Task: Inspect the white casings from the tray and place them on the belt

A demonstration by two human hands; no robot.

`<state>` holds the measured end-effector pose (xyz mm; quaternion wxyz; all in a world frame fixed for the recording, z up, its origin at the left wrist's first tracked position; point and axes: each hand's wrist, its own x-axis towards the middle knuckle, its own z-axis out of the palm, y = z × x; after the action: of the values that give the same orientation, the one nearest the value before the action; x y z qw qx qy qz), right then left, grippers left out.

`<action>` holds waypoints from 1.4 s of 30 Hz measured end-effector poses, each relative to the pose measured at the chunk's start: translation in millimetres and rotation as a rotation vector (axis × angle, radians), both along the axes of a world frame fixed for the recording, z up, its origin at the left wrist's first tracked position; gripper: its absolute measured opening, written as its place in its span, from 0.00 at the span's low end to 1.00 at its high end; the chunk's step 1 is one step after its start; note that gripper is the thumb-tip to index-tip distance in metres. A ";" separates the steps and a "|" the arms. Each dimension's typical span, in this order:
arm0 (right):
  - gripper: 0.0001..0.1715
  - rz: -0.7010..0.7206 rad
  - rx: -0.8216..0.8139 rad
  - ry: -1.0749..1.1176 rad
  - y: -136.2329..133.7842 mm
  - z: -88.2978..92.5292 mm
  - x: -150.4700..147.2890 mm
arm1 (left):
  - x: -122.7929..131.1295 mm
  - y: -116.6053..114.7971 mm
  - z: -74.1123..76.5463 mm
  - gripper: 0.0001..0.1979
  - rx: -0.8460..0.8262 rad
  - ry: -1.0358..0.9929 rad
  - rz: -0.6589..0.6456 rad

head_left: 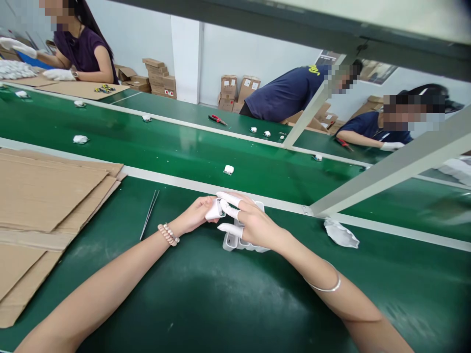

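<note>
My left hand (196,214) has its fingers closed round a small white plastic housing (214,211), whose open end faces right. White finger covers sit on several fingers of my right hand (250,220), which reaches over from the right with its fingertips at the housing's open end. Whether those fingertips pinch a small part cannot be made out. Under and behind my right hand, several white housings (230,241) stand together on the green table (191,299), partly hidden by the hand.
Tweezers (149,214) lie left of my hands, beside stacked cardboard (47,191). A crumpled white item (341,233) lies to the right. Small white parts (228,169) rest on the green belt (184,152). A slanted metal post (386,166) rises at right. Three people work across the belt.
</note>
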<state>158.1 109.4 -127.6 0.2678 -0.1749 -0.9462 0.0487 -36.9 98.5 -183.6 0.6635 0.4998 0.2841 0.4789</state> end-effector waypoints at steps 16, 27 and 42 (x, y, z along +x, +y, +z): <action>0.15 -0.943 0.032 -0.389 142.8 2.2 65.2 | -0.2 -7.4 6.9 0.37 0.677 0.827 -0.144; 0.26 -0.908 0.067 -0.235 144.5 -27.7 60.9 | 4.1 -12.3 13.4 0.19 0.691 0.810 -0.091; 0.12 -0.805 -0.302 -0.192 159.5 -51.2 60.5 | 1.1 -8.0 7.8 0.19 0.587 0.829 0.180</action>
<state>218.6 268.9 -178.8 0.1480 -0.5704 -0.8055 0.0617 -35.8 90.5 -175.8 0.2830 0.7865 0.4185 0.3553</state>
